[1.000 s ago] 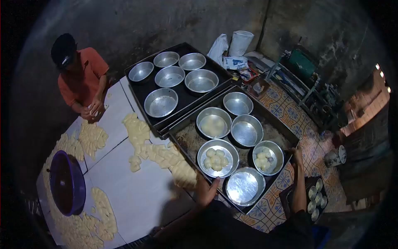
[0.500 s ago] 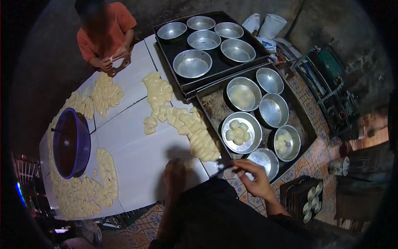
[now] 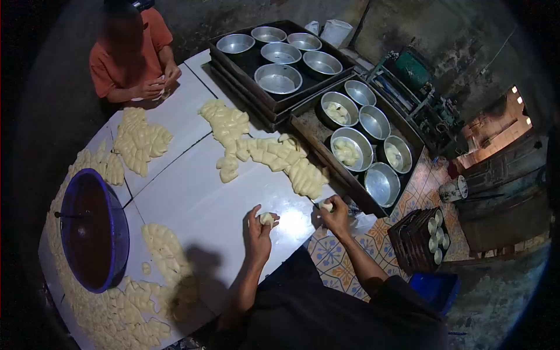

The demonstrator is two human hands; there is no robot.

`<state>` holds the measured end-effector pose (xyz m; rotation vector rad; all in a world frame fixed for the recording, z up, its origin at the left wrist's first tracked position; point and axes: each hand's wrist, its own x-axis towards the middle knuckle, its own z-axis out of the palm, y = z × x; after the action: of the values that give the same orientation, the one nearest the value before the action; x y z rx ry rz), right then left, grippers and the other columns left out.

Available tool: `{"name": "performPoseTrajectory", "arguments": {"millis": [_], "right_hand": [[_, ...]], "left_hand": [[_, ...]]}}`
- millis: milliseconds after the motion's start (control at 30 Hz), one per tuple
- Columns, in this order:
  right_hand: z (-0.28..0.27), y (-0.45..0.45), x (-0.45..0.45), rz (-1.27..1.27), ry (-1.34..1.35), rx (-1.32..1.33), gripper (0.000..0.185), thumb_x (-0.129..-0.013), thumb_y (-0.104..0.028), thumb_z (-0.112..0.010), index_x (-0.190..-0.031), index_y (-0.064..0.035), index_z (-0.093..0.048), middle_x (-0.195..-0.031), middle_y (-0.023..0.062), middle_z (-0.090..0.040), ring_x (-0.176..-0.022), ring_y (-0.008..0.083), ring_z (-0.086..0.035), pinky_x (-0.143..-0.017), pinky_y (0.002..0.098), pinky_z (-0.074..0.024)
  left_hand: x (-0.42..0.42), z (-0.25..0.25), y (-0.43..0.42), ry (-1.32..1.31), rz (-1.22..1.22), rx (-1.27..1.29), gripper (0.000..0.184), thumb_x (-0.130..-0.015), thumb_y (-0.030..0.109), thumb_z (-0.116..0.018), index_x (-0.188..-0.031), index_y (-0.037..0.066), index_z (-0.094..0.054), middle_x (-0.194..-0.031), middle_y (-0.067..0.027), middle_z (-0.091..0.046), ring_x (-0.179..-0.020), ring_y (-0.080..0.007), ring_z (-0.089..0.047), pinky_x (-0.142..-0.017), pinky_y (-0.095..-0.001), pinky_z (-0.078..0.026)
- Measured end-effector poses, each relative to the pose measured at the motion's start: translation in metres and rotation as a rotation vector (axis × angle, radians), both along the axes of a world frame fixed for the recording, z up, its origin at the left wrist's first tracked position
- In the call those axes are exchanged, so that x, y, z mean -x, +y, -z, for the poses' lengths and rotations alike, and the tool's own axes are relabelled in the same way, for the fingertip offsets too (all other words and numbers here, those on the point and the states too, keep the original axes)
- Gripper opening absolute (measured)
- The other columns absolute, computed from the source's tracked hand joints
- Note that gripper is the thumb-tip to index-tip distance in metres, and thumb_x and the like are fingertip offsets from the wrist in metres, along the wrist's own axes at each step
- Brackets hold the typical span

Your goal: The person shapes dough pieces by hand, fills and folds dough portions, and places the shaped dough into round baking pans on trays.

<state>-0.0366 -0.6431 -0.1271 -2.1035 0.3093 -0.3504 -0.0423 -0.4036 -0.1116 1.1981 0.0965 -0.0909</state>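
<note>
Over the white table (image 3: 192, 175), my left hand (image 3: 259, 233) holds a small piece of pale dough (image 3: 266, 219) between thumb and fingers. My right hand (image 3: 335, 217), at the table's right edge, has its fingers round another small dough piece (image 3: 326, 206). Just beyond my hands lies a long stretch of cut dough (image 3: 306, 177). To the right, a dark tray (image 3: 315, 128) bears several round metal pans; some hold dough pieces, and the nearest pan (image 3: 382, 184) looks empty.
A purple basin (image 3: 119, 233) of brown filling stands at the left amid more dough (image 3: 137, 140). Across the table a person in an orange shirt (image 3: 119, 73) handles something white. Stacked trays (image 3: 227, 73) with pans stand at the back; a blue crate (image 3: 434, 291) is lower right.
My hands have left the tray they were touching and now each hold dough over the table. The view has shifted, and the other person's hands remain together.
</note>
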Motion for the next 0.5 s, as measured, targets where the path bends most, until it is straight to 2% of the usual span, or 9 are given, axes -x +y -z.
{"name": "performPoseTrajectory", "arguments": {"millis": [133, 200, 233, 267, 300, 367, 400, 433, 500], "right_hand": [[-0.055, 0.071, 0.075, -0.426, -0.018, -0.473, 0.029, -0.071, 0.002, -0.073, -0.098, -0.0007, -0.062, -0.121, 0.0110, -0.050, -0.106, 0.0201, -0.055, -0.087, 0.0306, -0.0476], [-0.085, 0.115, 0.082, -0.652, 0.118, -0.795, 0.043, -0.074, 0.005, -0.073, -0.115, -0.0023, -0.062, -0.137, 0.0106, -0.034, -0.122, 0.0217, -0.047, -0.100, 0.0327, -0.0445], [-0.080, 0.130, 0.073, -0.677, 0.108, -0.775, 0.037, -0.078, 0.001, -0.073, -0.113, -0.0014, -0.062, -0.134, 0.0118, -0.041, -0.119, 0.0206, -0.050, -0.097, 0.0327, -0.0462], [-0.075, 0.149, 0.060, -0.734, 0.089, -0.921, 0.039, -0.079, -0.003, -0.072, -0.117, -0.0015, -0.060, -0.132, 0.0132, -0.045, -0.113, 0.0209, -0.053, -0.092, 0.0328, -0.0481], [-0.071, 0.167, 0.046, -0.791, 0.076, -1.069, 0.042, -0.081, -0.006, -0.071, -0.121, -0.0016, -0.057, -0.129, 0.0145, -0.049, -0.107, 0.0212, -0.057, -0.087, 0.0329, -0.0500], [-0.057, 0.186, 0.016, -0.819, 0.438, -1.284, 0.045, -0.085, -0.014, -0.068, -0.125, -0.0002, -0.055, -0.120, 0.0152, -0.056, -0.104, 0.0209, -0.058, -0.087, 0.0336, -0.0491], [-0.056, 0.205, 0.002, -0.754, 0.450, -0.663, 0.047, -0.086, -0.016, -0.067, -0.127, 0.0020, -0.052, -0.121, 0.0165, -0.056, -0.108, 0.0231, -0.056, -0.089, 0.0339, -0.0480], [-0.024, 0.214, -0.001, -0.672, 0.143, 0.289, 0.049, -0.087, -0.017, -0.065, -0.130, 0.0014, -0.050, -0.128, 0.0184, -0.053, -0.111, 0.0275, -0.054, -0.092, 0.0337, -0.0465], [-0.041, 0.230, 0.004, -0.693, -0.125, 0.240, 0.052, -0.087, -0.018, -0.065, -0.134, -0.0018, -0.048, -0.134, 0.0196, -0.047, -0.115, 0.0322, -0.051, -0.095, 0.0379, -0.0454]], "left_hand": [[0.041, -0.004, 0.086, 0.194, 0.077, 0.662, 0.038, -0.097, 0.017, -0.033, -0.116, -0.009, -0.052, -0.112, -0.0222, -0.058, -0.101, -0.0343, -0.059, -0.089, -0.0425, -0.048], [0.055, -0.017, 0.113, 0.199, 0.036, 0.550, 0.041, -0.099, 0.021, -0.033, -0.117, -0.009, -0.051, -0.113, -0.0238, -0.058, -0.102, -0.0346, -0.059, -0.091, -0.0430, -0.047], [0.061, -0.020, 0.124, 0.200, 0.009, 0.459, 0.044, -0.101, 0.026, -0.033, -0.119, -0.010, -0.051, -0.115, -0.0253, -0.057, -0.103, -0.0349, -0.059, -0.092, -0.0435, -0.047], [0.067, -0.020, 0.133, 0.178, -0.030, 0.403, 0.056, -0.102, 0.039, -0.031, -0.127, -0.009, -0.045, -0.119, -0.0278, -0.055, -0.109, -0.0365, -0.057, -0.097, -0.0444, -0.045], [0.073, -0.025, 0.140, 0.175, -0.063, 0.395, 0.056, -0.102, 0.039, -0.031, -0.127, -0.009, -0.045, -0.119, -0.0278, -0.055, -0.109, -0.0365, -0.057, -0.097, -0.0444, -0.045], [0.079, -0.041, 0.152, 0.136, -0.231, 0.464, 0.063, -0.102, 0.044, -0.030, -0.136, -0.008, -0.035, -0.121, -0.0288, -0.053, -0.114, -0.0376, -0.054, -0.101, -0.0443, -0.043], [0.084, -0.046, 0.162, 0.115, -0.238, 0.461, 0.065, -0.101, 0.048, -0.029, -0.144, 0.000, -0.028, -0.126, -0.0276, -0.050, -0.118, -0.0366, -0.052, -0.104, -0.0426, -0.041], [0.094, -0.052, 0.168, 0.101, -0.288, 0.454, 0.065, -0.101, 0.048, -0.029, -0.144, 0.000, -0.028, -0.126, -0.0276, -0.050, -0.118, -0.0366, -0.052, -0.104, -0.0426, -0.041], [0.100, -0.063, 0.178, 0.220, -0.396, 0.284, 0.063, -0.101, 0.051, -0.029, -0.147, 0.009, -0.028, -0.130, -0.0257, -0.049, -0.120, -0.0347, -0.051, -0.104, -0.0416, -0.040]]}}
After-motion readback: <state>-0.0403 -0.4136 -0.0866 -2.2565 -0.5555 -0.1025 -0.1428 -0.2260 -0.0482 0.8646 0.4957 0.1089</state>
